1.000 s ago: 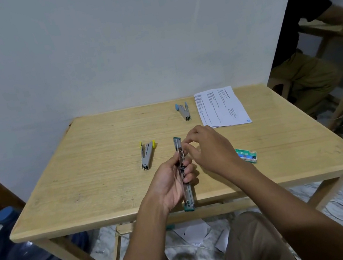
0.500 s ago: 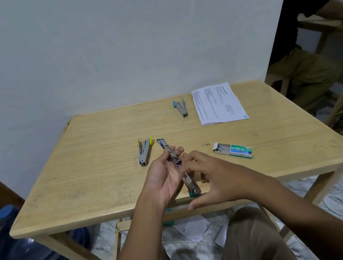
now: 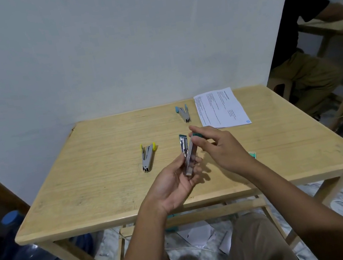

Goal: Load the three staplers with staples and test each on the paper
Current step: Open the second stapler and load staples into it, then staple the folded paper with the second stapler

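Observation:
My left hand holds a green-tipped metal stapler above the wooden table, its two arms forming a narrow V. My right hand pinches the green end of the stapler's upper arm between thumb and forefinger. A yellow-tipped stapler lies on the table to the left. A blue-tipped stapler lies farther back, beside the printed paper. Only a green corner of the staple box shows behind my right wrist.
A white wall stands right behind the table. A blue water jug sits on the floor at the left. Another person sits at a second table on the right. Paper scraps lie on the floor under the table.
The stapler was laid out flat and fully unfolded; now its arm is folded up into a narrow V. My right hand moved from the near end to the green far end.

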